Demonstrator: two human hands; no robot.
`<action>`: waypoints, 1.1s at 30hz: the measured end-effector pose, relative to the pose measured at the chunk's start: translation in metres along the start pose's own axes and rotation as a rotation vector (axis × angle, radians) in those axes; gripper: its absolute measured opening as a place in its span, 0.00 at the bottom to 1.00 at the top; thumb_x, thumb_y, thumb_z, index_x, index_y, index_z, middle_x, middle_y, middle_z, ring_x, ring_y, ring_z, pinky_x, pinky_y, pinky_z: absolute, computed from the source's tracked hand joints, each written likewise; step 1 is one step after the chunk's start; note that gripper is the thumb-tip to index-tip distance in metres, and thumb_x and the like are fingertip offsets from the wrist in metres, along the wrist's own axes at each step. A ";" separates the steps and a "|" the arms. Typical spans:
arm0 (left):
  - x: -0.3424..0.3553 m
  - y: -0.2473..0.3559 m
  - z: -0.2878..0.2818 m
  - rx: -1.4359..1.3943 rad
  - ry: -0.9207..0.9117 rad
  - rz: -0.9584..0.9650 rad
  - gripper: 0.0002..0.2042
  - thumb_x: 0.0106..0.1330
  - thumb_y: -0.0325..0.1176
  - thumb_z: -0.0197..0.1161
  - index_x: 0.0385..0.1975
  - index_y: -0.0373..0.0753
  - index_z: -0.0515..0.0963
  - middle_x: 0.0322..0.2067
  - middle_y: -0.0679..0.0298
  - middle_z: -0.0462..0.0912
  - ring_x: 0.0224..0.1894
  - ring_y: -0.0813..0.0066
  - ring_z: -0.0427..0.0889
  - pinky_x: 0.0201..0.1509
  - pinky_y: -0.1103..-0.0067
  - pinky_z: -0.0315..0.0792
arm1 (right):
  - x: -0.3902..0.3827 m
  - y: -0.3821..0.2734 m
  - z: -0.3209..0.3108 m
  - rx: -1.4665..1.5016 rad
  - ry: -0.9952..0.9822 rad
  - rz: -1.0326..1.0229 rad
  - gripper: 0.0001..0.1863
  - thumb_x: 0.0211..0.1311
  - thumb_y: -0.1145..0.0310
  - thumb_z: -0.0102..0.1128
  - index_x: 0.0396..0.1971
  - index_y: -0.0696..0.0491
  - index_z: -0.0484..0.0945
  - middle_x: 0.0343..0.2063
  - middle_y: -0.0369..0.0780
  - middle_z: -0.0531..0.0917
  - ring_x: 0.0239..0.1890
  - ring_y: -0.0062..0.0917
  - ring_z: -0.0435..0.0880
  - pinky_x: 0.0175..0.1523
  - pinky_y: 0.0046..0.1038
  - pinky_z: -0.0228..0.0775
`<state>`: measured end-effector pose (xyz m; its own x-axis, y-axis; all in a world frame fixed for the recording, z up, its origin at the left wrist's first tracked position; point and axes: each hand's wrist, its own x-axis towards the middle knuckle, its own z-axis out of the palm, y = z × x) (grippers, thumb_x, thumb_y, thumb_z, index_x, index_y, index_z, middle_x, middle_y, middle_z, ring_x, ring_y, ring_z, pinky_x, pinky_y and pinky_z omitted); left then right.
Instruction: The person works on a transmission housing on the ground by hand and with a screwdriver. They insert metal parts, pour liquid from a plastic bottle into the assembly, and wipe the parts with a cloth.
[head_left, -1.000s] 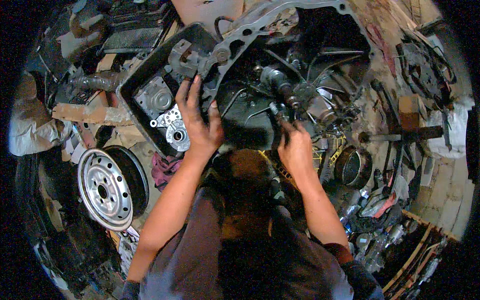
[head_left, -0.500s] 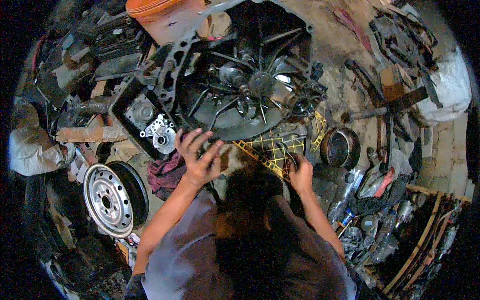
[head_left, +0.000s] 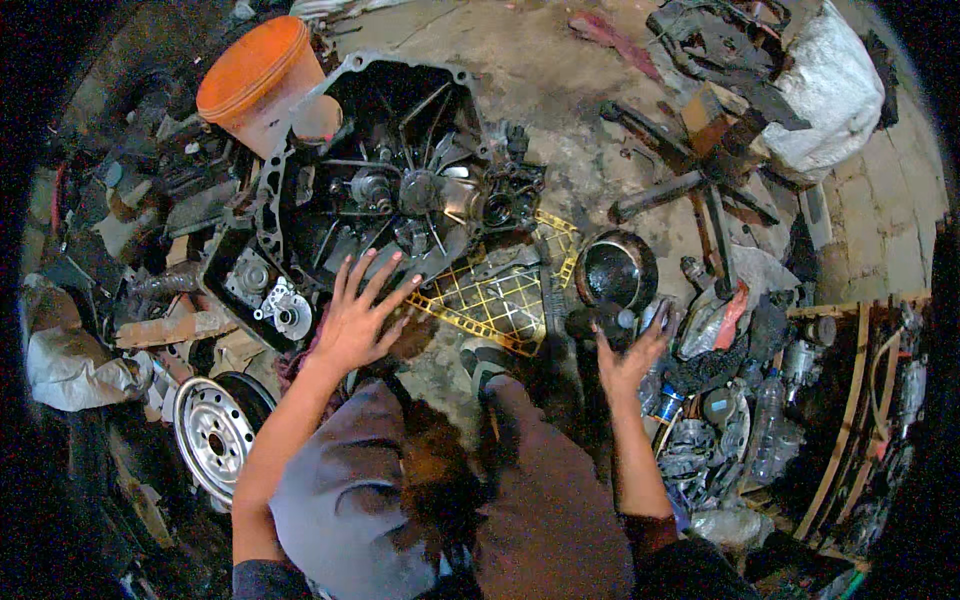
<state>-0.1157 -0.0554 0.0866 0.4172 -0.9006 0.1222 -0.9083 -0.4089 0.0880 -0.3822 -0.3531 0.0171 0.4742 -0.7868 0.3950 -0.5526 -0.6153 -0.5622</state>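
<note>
Head camera: it is worn on the head and is directed down to the floor [head_left: 555, 90].
Legs [head_left: 550, 490]: they are seen from above, very near.
Left hand [head_left: 358, 322], right hand [head_left: 632, 362]: they are shown in the middle.
Orange bucket [head_left: 255, 85]: it is seen farther, toward the upper edge.
Wooden slats [head_left: 855, 400]: they are bent by the fisheye lens.

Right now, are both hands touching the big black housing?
No, the right hand is well apart from the black housing, near the round dark pan.
</note>
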 end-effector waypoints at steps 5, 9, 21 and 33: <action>0.014 0.004 -0.091 0.137 0.005 0.048 0.36 0.58 0.39 0.67 0.69 0.56 0.62 0.72 0.60 0.53 0.73 0.49 0.51 0.76 0.53 0.44 | -0.009 0.058 0.032 0.314 -0.298 0.087 0.44 0.47 0.60 0.78 0.63 0.60 0.66 0.56 0.55 0.75 0.61 0.48 0.72 0.66 0.43 0.60; 0.018 0.009 -0.179 0.268 0.172 0.026 0.36 0.59 0.39 0.66 0.70 0.56 0.61 0.71 0.61 0.57 0.71 0.51 0.55 0.74 0.54 0.49 | -0.001 0.071 0.048 0.365 -0.420 0.194 0.42 0.52 0.64 0.75 0.64 0.61 0.63 0.59 0.51 0.74 0.60 0.36 0.74 0.63 0.34 0.64; 0.001 0.093 -0.269 -0.127 0.831 -0.128 0.34 0.59 0.31 0.67 0.67 0.43 0.63 0.65 0.53 0.66 0.67 0.53 0.62 0.73 0.63 0.53 | 0.187 -0.058 -0.134 -0.396 0.528 -0.615 0.34 0.69 0.61 0.59 0.67 0.64 0.59 0.66 0.54 0.64 0.66 0.39 0.66 0.69 0.36 0.56; 0.005 -0.007 -0.204 -0.197 0.285 -0.296 0.30 0.64 0.43 0.65 0.67 0.52 0.65 0.68 0.50 0.58 0.69 0.41 0.55 0.73 0.55 0.54 | 0.124 -0.248 -0.090 0.561 -0.720 -0.080 0.41 0.69 0.40 0.48 0.69 0.59 0.59 0.66 0.55 0.65 0.70 0.46 0.61 0.73 0.36 0.49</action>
<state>-0.1011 -0.0266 0.2880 0.6745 -0.6613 0.3282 -0.7374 -0.5820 0.3427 -0.2482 -0.3026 0.2708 0.9137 -0.4064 0.0058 -0.1744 -0.4048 -0.8976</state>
